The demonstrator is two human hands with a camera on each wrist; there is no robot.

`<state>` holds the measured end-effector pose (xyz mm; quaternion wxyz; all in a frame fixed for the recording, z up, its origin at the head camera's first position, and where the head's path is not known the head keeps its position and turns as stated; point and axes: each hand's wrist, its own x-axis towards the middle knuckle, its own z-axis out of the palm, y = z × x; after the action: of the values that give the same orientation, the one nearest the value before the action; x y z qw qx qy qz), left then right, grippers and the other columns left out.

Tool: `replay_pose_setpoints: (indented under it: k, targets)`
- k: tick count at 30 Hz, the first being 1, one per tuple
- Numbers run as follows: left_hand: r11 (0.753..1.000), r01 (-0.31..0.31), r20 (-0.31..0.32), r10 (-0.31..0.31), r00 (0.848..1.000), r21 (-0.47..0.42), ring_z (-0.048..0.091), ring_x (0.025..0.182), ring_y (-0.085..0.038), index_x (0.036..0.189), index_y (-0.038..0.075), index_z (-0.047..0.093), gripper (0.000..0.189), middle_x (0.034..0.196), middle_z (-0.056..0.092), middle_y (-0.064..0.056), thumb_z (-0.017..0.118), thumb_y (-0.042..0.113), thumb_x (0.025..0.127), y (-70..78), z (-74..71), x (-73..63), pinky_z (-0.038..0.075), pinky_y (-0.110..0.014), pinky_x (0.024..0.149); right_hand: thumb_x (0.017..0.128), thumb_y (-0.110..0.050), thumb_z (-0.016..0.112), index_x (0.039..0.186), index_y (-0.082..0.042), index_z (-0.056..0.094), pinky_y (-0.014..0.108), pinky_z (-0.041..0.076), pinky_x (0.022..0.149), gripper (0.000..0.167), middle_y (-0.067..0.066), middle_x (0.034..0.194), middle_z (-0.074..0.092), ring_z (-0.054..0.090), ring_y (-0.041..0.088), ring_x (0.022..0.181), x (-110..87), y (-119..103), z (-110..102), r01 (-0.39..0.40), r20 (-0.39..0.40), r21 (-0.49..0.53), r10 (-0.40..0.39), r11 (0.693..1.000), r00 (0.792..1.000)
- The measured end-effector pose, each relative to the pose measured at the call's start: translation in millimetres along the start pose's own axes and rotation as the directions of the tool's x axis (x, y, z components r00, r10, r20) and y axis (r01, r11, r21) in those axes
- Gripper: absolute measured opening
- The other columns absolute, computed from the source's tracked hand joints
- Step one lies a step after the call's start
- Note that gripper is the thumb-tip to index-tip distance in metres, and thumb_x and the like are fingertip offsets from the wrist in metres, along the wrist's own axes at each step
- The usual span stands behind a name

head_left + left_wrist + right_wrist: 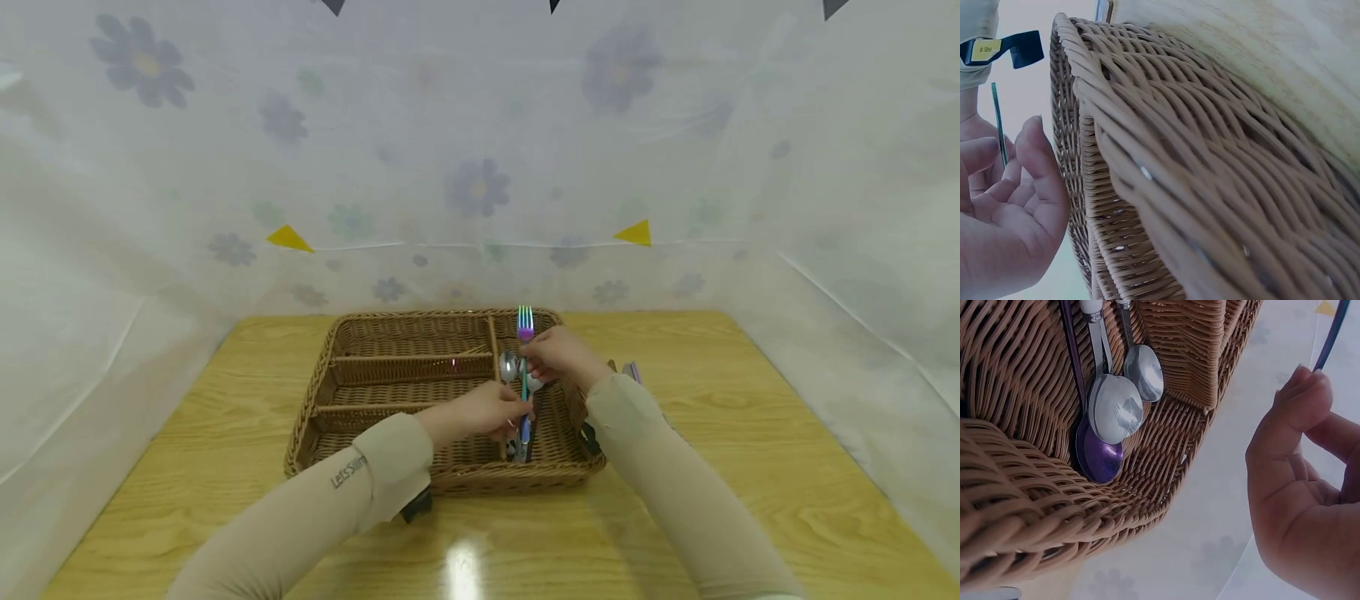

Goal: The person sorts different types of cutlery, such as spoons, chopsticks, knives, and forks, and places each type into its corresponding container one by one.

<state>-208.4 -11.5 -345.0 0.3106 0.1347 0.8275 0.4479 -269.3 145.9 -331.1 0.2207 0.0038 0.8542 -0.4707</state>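
Note:
An iridescent fork (525,323) stands tines up over the right compartment of a wicker basket (517,479). My right hand (557,357) pinches it near the neck, between thumb and fingertips. Lower on the handle, my left hand (491,410) grips it with curled fingers; the left wrist view shows the thin green handle (999,122) rising from that hand. Inside the compartment under my hands lie a silver spoon (1145,374), another silver spoon (1116,411) and a purple spoon (1100,456) partly beneath it. My hands hide part of this cutlery in the head view.
Three long compartments fill the basket's left side, split by wicker dividers (412,358). More cutlery (633,372) lies on the wooden table (712,375) just right of the basket, partly behind my right sleeve. A flower-patterned curtain (480,125) encloses the table's back and sides.

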Motion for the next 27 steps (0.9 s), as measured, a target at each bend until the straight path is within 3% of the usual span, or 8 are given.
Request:
replay_pose_setpoints:
  k: [7,15,20,23,27]
  targets:
    - [0.999,-0.03,0.03,0.031,0.999,-0.033,0.055,0.064,-0.01,0.109,-0.003,0.065,0.033,0.072,0.06,-0.003,0.045,0.022,0.1,-3.2,-1.1,1.3,0.047,-0.021,0.058,0.097,-0.019,0.049,0.122,0.007,0.055,0.024,0.051,0.058,0.037,-0.002,0.063,0.056,0.053,0.006,0.052,1.0,-3.0,1.2,-0.01,0.005,-0.005,0.01,1.0,1.0]
    - [0.992,-0.066,-0.007,0.065,0.998,-0.112,0.051,0.067,-0.009,0.107,-0.004,0.062,0.034,0.077,0.056,0.001,0.04,0.022,0.102,-4.5,-11.6,-1.7,0.045,-0.021,0.061,0.1,-0.043,0.036,0.125,0.007,0.053,0.028,0.051,0.065,0.058,-0.004,0.06,0.056,0.053,0.006,0.054,-1.0,2.1,-6.9,-0.006,0.024,0.028,0.005,1.0,1.0]
    - [0.987,-0.025,-0.043,0.018,0.999,-0.158,0.054,0.071,-0.01,0.114,-0.006,0.054,0.037,0.083,0.055,-0.001,0.029,0.019,0.104,-8.7,-34.7,-7.8,0.046,-0.025,0.066,0.101,-0.046,0.03,0.125,0.01,0.052,0.029,0.049,0.063,0.064,-0.002,0.065,0.055,0.051,0.007,0.056,-5.2,13.3,-17.9,-0.017,0.015,0.025,0.016,1.0,1.0]
    - [0.989,-0.003,-0.049,-0.005,0.999,-0.145,0.055,0.068,-0.012,0.12,-0.006,0.048,0.038,0.078,0.049,-0.002,0.024,0.019,0.105,-13.7,-54.0,-11.4,0.048,-0.029,0.069,0.101,-0.045,0.03,0.124,0.011,0.05,0.027,0.049,0.061,0.064,-0.001,0.067,0.056,0.051,0.006,0.055,-7.5,27.3,-26.2,-0.023,0.012,0.034,0.022,0.999,1.0]
    - [0.997,-0.002,-0.046,-0.001,0.999,-0.075,0.038,0.054,-0.009,0.117,-0.003,0.046,0.037,0.07,0.039,0.0,0.02,0.019,0.105,-22.7,-83.2,-14.0,0.039,-0.025,0.058,0.101,-0.044,0.029,0.126,0.013,0.047,0.023,0.047,0.058,0.064,-0.002,0.068,0.057,0.051,0.005,0.055,-15.5,46.8,-39.0,-0.027,0.008,0.052,0.026,0.998,1.0]
